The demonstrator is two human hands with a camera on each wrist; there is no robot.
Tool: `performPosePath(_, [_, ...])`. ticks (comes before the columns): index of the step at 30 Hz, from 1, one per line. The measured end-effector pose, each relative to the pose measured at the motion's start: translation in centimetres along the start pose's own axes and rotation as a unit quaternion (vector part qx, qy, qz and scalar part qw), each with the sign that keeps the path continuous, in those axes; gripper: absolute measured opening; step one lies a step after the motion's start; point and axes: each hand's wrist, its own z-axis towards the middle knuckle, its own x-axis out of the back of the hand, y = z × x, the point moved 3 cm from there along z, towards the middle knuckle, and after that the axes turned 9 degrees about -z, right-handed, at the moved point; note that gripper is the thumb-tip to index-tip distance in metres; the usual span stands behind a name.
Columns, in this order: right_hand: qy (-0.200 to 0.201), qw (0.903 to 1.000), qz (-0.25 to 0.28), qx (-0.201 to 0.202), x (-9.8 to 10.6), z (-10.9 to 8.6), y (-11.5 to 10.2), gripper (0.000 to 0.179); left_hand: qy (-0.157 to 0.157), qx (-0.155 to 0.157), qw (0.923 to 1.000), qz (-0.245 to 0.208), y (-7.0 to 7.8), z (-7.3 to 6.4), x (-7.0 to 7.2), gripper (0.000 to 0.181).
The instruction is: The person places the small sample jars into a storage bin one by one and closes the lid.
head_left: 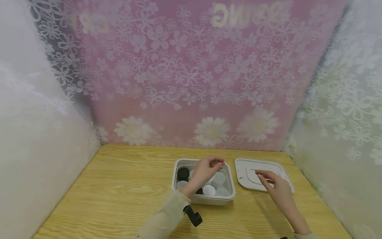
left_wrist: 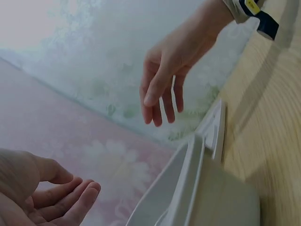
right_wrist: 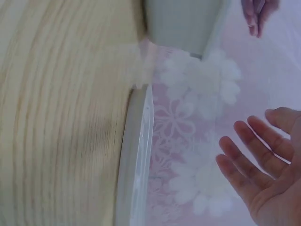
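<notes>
My left hand (head_left: 205, 172) hovers over a white plastic box (head_left: 213, 200), its fingers loosely bent and nothing between them. Inside the box stand several round-topped items: a black one (head_left: 183, 174), a white one (head_left: 209, 190) and some translucent ones, such as one at the right (head_left: 219, 178). My left hand and forearm cover part of the contents. To the right lies a flat white lid (head_left: 244, 179) on the table. Above it hangs my right hand (head_left: 276, 187), empty, with relaxed fingers apart from one another. The right wrist view shows that hand's palm (right_wrist: 273, 188) beside the lid's edge (right_wrist: 136, 160).
The wooden table (head_left: 125, 186) extends left of the box and in front of it. A pink flowered curtain (head_left: 185, 79) stands behind the table, with pale sheets at the left (head_left: 38, 132) and right (head_left: 343, 146). A black strap (head_left: 193, 216) hangs from the left wrist.
</notes>
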Motion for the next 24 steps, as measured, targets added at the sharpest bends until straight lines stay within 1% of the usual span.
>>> performPosePath(3, [-0.034, 0.9973, 0.042, -0.05, 0.8, -0.2, 1.4, 0.023, -0.005, 0.011, 0.9995, -0.03, 0.2, 0.5, -1.6, 0.025])
performPosePath(6, [-0.066, 0.9891, 0.099, -0.087, 1.5, -0.6, 2.9, 0.027, -0.009, 0.02, 0.9973, -0.07, 0.3, 0.8, -3.2, 0.027])
performPosePath(8, [-0.08, 0.9804, 0.146, -0.105, 1.8, -0.8, 4.2, 0.031, -0.004, 0.028, 0.9955, -0.09, 0.5, 1.1, -4.2, 0.028])
performPosePath(11, [-0.088, 0.9608, 0.228, -0.131, 2.5, -1.1, 6.4, 0.031, 0.009, 0.039, 0.9924, -0.117, 0.7, 1.7, -5.9, 0.028])
performPosePath(13, [-0.086, 0.9472, 0.27, -0.15, 3.1, -1.4, 7.8, 0.029, 0.021, 0.044, 0.991, -0.124, 0.9, 2.1, -7.0, 0.028])
performPosePath(15, [-0.089, 0.9387, 0.288, -0.166, 3.8, -1.6, 8.9, 0.03, 0.031, 0.052, 0.9891, -0.135, 0.9, 2.4, -8.2, 0.028])
performPosePath(16, [-0.09, 0.9364, 0.29, -0.176, 4.1, -1.8, 9.5, 0.03, 0.035, 0.055, 0.9882, -0.139, 0.9, 2.6, -8.7, 0.028])
performPosePath(17, [-0.094, 0.9358, 0.285, -0.185, 4.3, -1.9, 10.0, 0.03, 0.038, 0.057, 0.9878, -0.14, 0.9, 2.7, -9.2, 0.028])
performPosePath(19, [-0.103, 0.9339, 0.275, -0.204, 4.7, -2.1, 11.0, 0.028, 0.047, 0.07, 0.9858, -0.145, 0.7, 3.0, -10.1, 0.027])
performPosePath(21, [-0.105, 0.9295, 0.273, -0.224, 4.9, -2.3, 12.0, 0.026, 0.054, 0.083, 0.9837, -0.15, 0.4, 3.1, -10.9, 0.027])
performPosePath(24, [-0.102, 0.9184, 0.287, -0.253, 5.2, -2.7, 13.5, 0.027, 0.07, 0.101, 0.9807, -0.152, -0.2, 3.2, -12.0, 0.028])
